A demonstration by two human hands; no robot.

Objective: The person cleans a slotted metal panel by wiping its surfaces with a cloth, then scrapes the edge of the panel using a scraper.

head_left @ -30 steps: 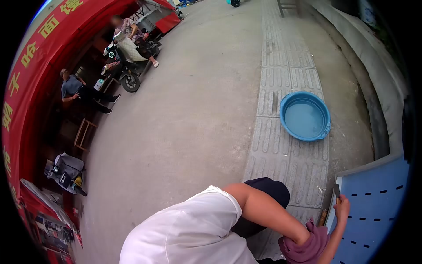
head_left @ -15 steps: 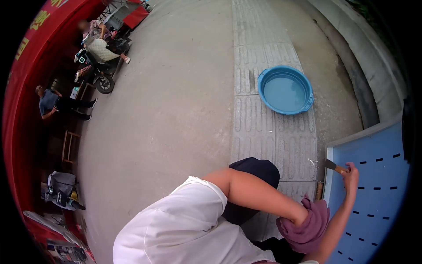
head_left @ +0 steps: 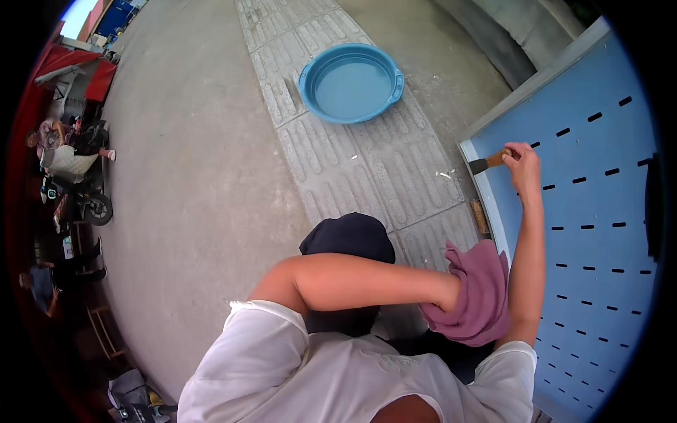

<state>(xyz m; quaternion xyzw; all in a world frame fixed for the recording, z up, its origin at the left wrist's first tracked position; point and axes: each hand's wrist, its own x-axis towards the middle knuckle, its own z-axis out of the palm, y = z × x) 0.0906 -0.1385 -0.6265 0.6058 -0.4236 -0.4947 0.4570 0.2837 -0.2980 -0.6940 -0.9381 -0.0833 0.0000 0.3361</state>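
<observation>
My right hand (head_left: 523, 166) is closed around the wooden handle of a scraper (head_left: 496, 158). The scraper's dark flat blade points left and lies over the pale edge strip of a blue slotted panel (head_left: 599, 211); whether it touches cannot be made out. My left arm reaches across my body, and its hand disappears inside a bunched purple cloth (head_left: 469, 299). The cloth covers that hand's fingers, so their grip is hidden. Below the scraper, a short brown cylindrical piece (head_left: 480, 216) stands beside the panel's edge.
A blue basin (head_left: 352, 84) of cloudy water sits on the ridged paving. Small white scraps (head_left: 446, 175) lie near the panel. At far left are a parked scooter (head_left: 95, 208) with a person (head_left: 60, 137) by it, another person (head_left: 44, 285), and a wooden bench (head_left: 106, 331).
My view has turned, so the basin and street appear farther left and more of the panel shows. The right hand still holds the scraper by the panel's edge; the cloth still covers the left.
</observation>
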